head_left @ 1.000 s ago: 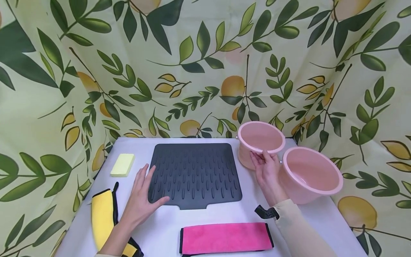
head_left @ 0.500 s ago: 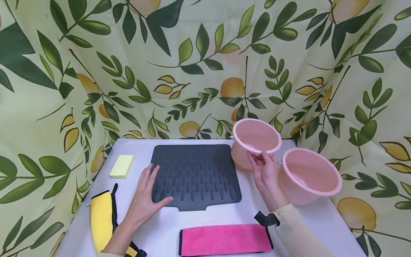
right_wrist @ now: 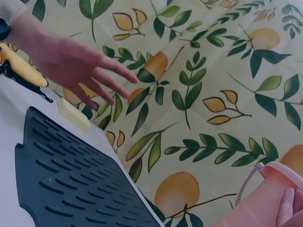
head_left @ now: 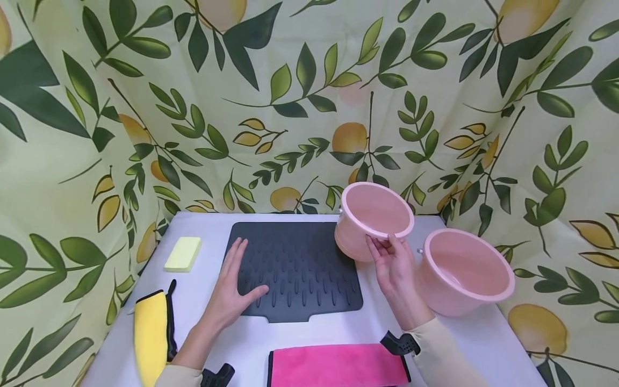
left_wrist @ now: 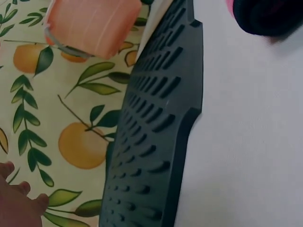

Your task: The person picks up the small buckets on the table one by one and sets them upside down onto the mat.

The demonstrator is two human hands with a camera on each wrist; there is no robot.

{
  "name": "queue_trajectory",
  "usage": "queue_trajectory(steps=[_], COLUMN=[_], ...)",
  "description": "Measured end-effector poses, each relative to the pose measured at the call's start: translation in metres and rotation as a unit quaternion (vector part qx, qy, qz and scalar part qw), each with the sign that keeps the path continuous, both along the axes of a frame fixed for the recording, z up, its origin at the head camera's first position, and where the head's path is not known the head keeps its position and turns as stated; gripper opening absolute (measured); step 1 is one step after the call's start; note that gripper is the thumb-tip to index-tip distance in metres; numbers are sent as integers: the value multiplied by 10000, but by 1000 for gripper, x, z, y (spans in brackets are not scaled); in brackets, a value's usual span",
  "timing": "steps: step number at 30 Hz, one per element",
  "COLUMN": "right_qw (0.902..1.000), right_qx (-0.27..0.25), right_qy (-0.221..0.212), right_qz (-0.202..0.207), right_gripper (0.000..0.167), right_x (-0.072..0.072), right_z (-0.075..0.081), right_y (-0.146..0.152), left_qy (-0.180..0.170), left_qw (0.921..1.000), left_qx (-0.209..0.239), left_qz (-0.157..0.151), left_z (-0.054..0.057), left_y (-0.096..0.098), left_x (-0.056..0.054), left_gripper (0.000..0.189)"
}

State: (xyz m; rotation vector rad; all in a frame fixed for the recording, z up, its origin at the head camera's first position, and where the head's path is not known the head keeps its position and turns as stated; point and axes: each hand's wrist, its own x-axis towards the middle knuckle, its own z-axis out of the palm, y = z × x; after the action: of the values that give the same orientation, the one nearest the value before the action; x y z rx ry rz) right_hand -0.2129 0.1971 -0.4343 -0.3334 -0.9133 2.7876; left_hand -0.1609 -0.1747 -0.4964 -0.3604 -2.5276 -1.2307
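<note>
Pink bucket [head_left: 369, 220] leaning over back right corner of dark mat [head_left: 295, 274], hiding it; whether base is touching mat, can't tell. Right hand [head_left: 397, 269] pinching bucket's near rim; left hand [head_left: 232, 293] hovering apart, fingers spread, by mat's left edge. Yellow cloth [head_left: 151, 336] and pink cloth [head_left: 333, 366] running out of sight nearest me. Counting two buckets, second bucket [head_left: 464, 274] standing right; two cloths, one mat, one pale block [head_left: 182, 254].
</note>
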Motion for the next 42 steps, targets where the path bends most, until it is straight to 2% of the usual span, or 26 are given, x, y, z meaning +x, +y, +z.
queue_trajectory(steps=[6, 12, 16, 20, 24, 28, 31, 37, 42], right_qw=[9999, 9998, 9993, 9981, 9975, 9979, 9979, 9965, 9961], right_qx=[119, -31, -321, -554, -632, -501, -467, -669, -603], right_qy=[0, -24, -15, -108, -113, -57, -68, -87, 58], right_qz=[91, 189, 202, 240, 305, 401, 434, 503, 640], right_gripper=[27, 23, 22, 31, 41, 50, 50, 49, 58], right_x=[5, 9, 11, 13, 15, 20, 23, 28, 29], right_z=[5, 6, 7, 8, 8, 7, 5, 2, 5], right_y=[-7, -13, -18, -24, -29, -34, -38, -44, -50], left_qy=[-119, -184, -238, -233, -197, -155, -110, -178, -314], left_qw=[9996, 9984, 9955, 9905, 9827, 9685, 9589, 9513, 9424], left_qx=[267, 526, 899, 1296, 1719, 2320, 2664, 2850, 3130], left_qz=[-51, -30, -191, -389, -654, -886, -973, -1160, -1140], left_z=[-2, -4, -7, -12, -16, -22, -26, -30, -33], left_y=[7, 13, 19, 26, 32, 34, 36, 49, 60], left_x=[-10, -17, -26, -34, -40, -47, -50, -51, -56], left_gripper=[108, 108, 108, 109, 107, 101, 98, 98, 95])
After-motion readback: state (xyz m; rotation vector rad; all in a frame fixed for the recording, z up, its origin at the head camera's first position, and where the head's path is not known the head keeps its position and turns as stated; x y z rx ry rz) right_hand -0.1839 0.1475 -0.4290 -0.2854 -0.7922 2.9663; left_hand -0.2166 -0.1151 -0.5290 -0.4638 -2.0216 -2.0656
